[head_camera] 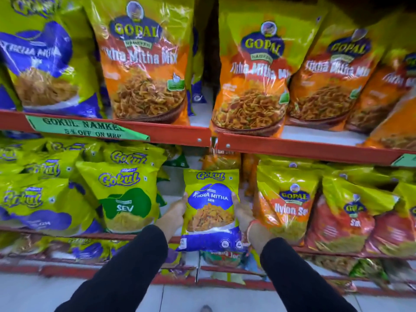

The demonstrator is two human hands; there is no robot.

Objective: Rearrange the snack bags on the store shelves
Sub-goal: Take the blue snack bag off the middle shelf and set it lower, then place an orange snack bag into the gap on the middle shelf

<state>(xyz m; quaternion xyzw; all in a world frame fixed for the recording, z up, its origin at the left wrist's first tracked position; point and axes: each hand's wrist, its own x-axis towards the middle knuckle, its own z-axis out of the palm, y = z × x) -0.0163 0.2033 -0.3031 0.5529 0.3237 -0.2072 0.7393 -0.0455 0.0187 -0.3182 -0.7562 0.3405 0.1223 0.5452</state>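
Observation:
I hold a yellow and blue Gokul Tikha Mitha Mix bag [211,208] upright in front of the middle shelf, at a gap between the stacks. My left hand [175,212] grips its left edge and my right hand [244,211] grips its right edge. Both arms wear black sleeves. A green Gokul Sev bag [126,199] stands just left of the gap. An orange Gopal Nylon Sev bag [288,206] stands just right of it.
The top shelf carries large Gopal Tikha Mitha Mix bags [144,64] behind a red shelf rail [292,147] with a green price label [85,129]. More Gokul bags [33,199] fill the left. Lower shelves hold further bags, and the floor lies below.

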